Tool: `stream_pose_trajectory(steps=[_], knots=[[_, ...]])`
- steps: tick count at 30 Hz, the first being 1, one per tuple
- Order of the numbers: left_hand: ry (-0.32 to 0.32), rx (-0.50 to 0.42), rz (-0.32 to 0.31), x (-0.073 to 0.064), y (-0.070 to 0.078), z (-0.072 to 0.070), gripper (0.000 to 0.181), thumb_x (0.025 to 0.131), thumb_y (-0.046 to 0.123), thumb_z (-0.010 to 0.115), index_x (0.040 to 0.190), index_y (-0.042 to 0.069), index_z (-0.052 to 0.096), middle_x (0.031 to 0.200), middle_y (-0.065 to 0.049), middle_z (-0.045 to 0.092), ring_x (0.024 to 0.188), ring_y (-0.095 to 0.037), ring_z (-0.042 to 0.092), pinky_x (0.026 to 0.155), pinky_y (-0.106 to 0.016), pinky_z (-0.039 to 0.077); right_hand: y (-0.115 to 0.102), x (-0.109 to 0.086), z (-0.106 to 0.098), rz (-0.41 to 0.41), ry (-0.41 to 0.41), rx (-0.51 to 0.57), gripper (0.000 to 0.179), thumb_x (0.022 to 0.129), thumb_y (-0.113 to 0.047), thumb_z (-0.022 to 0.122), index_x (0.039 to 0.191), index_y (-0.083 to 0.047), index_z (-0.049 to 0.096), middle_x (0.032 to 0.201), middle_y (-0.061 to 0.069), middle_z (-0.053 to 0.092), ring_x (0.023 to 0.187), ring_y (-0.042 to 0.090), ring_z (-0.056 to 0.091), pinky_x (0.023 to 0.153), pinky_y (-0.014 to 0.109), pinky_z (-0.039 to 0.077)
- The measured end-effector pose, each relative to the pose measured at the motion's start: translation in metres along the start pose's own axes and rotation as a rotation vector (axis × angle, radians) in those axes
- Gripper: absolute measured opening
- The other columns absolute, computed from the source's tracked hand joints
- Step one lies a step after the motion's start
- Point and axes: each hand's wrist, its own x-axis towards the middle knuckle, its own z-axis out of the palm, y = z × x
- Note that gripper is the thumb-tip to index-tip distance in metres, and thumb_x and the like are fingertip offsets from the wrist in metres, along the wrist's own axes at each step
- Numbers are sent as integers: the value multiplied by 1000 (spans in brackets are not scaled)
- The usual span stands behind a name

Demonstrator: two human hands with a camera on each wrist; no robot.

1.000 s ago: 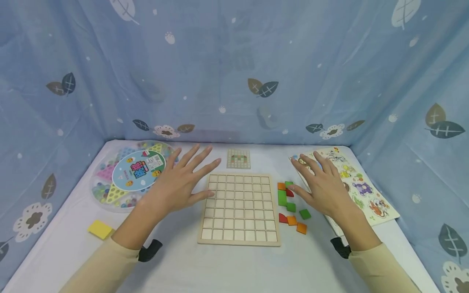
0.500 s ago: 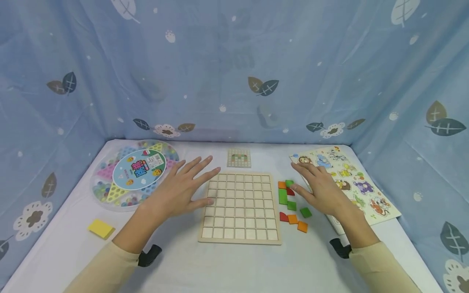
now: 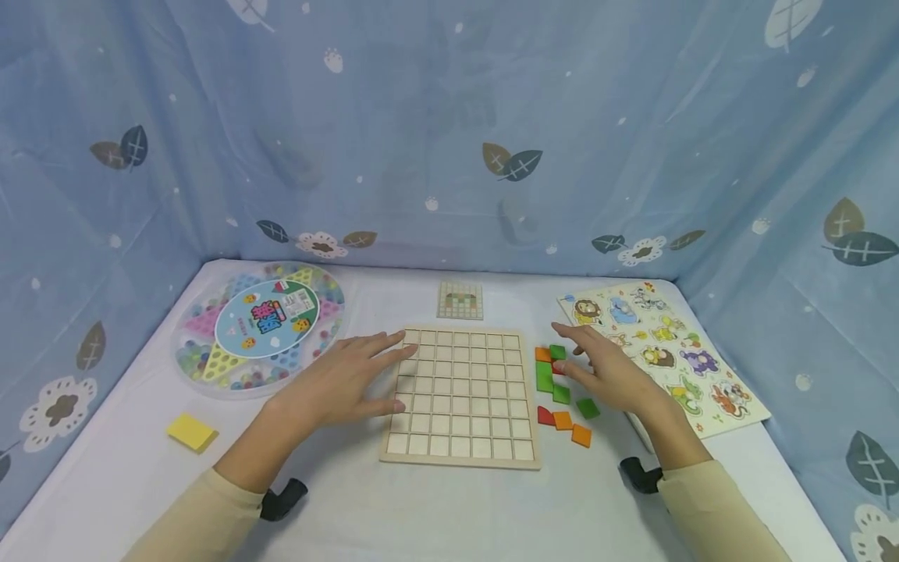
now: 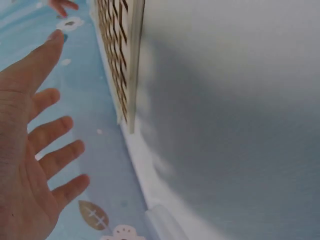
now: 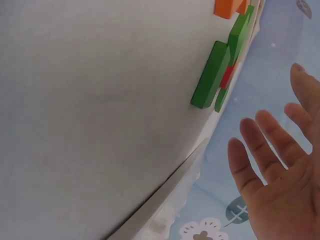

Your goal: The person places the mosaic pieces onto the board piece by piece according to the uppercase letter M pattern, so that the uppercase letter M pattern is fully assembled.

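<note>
A square wooden grid board (image 3: 460, 464) lies in the middle of the table. My left hand (image 3: 344, 384) hovers by its left edge, fingers spread and holding nothing; the left wrist view shows the palm and loosely bent fingers above the table. On the board's right lie several small tiles: green ones such as the green tile (image 3: 588, 408), orange ones such as the orange tile (image 3: 580, 435), and red quarter-round ones such as the red tile (image 3: 545, 416). Over the upper tiles hangs my right hand (image 3: 614, 375), empty, its fingers relaxed; its thumb partly covers a red piece.
A small pattern card (image 3: 460, 311) lies behind the board. At the left are a round clear game box (image 3: 267, 324) and a yellow block (image 3: 192, 432). An animal picture puzzle (image 3: 674, 359) lies at the right, partly beneath the right forearm. A blue curtain (image 3: 421, 117) surrounds the table.
Both hands have lowered slightly and their fingers have relaxed from a wide spread. The right fingers have drawn nearer the tiles. Board and tiles stay where they were.
</note>
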Motion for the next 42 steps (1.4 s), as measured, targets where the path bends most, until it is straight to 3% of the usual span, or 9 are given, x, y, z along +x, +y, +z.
stream_pose_trajectory(steps=[8,15,24,32,42], knots=[[-87,-112,-26,-1,4,8,84,86,63,73,156,27,44,166,-7,35,149,-34,38,116,-61,35,3,2,1,-28,-23,28,59,102,-11,64,155,-9,40,147,16,53,119,37,60,91,53,54],[-152,-138,-35,-4,4,19,90,81,66,76,155,26,45,166,-8,34,148,-35,39,111,-64,40,7,6,-1,-8,-74,36,55,98,-7,67,149,-4,48,129,15,64,116,36,62,93,53,54],[-172,-195,-18,-6,4,24,90,77,65,80,153,28,48,160,-6,44,145,-33,44,111,-62,41,10,7,-2,-2,-127,31,44,95,-6,71,138,-5,59,125,12,67,106,28,66,88,46,57],[-204,-224,-42,-5,3,25,97,71,64,85,153,26,48,168,-8,29,149,-44,33,114,-68,32,7,10,-1,16,-136,23,41,93,-10,76,132,-4,63,115,8,68,101,26,65,85,44,56],[-223,-222,-58,0,-6,32,102,67,75,80,153,34,45,171,-5,22,151,-37,29,112,-72,29,7,16,4,8,-155,-29,32,91,-8,77,122,-5,69,107,3,68,94,20,61,83,41,54]])
